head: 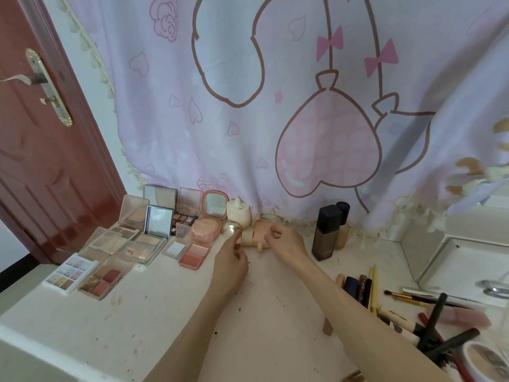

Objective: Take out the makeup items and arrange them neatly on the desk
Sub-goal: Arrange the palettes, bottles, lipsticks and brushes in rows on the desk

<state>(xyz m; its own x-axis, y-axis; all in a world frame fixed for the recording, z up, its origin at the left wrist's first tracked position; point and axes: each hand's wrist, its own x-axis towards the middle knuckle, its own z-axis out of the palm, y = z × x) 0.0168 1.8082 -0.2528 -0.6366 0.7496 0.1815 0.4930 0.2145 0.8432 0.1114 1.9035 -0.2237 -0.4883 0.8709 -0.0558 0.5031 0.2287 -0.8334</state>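
Observation:
Both hands meet at the back of the white desk [154,304]. My right hand [285,241] curls its fingers round a peach bottle [260,230] lying against the curtain. My left hand [231,260] pinches the end of a beige tube [248,239] right beside a gold domed cap [230,228]. To the left, several open palettes [110,244], a blush duo [194,255], a pink cushion compact [206,230] with its mirror up and a cream bottle [238,213] stand in rows.
A dark foundation bottle [326,232] and a paler one [343,224] stand right of my hands. Brushes and pencils [413,312] lie in a heap at the right, beside a white tray [465,260] and scissors [495,288]. A red door [41,147] is at the left.

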